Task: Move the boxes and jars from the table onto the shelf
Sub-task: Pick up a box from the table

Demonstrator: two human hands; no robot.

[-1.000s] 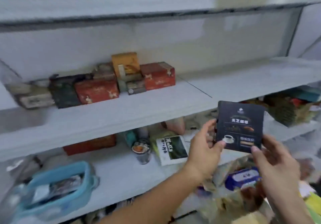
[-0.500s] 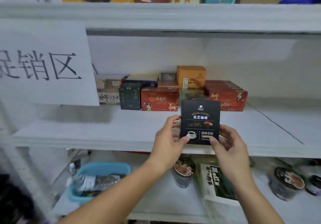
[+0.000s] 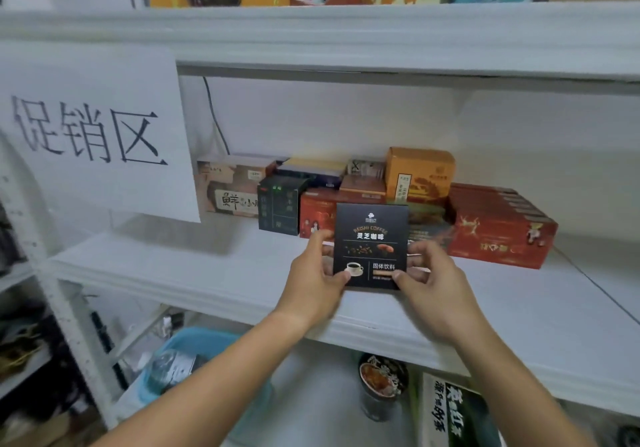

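I hold the black reishi coffee box upright between both hands, its printed front facing me. My left hand pinches its left edge. The thumb is pressed on the lower left corner of the front and the other fingers are curled round behind. My right hand does the same on the right edge, thumb on the lower right corner and fingers wrapped behind the box.

The box is over the front part of the white middle shelf. Its bottom edge is very close to the board, but from this angle I cannot tell whether it is touching.

Just behind it, a row of cartons stands along the back of the shelf. A red box is partly hidden by the one I hold. A dark green box stands beside that on the left, and a beige box is further left. An orange box sits on top of others. A long red carton lies at the right end.

A white paper sign with large black characters hangs at the left, covering part of the shelf opening.

On the shelf below I see a light blue basket. There is also a dark jar with a printed lid, and a green-and-white box beside it.
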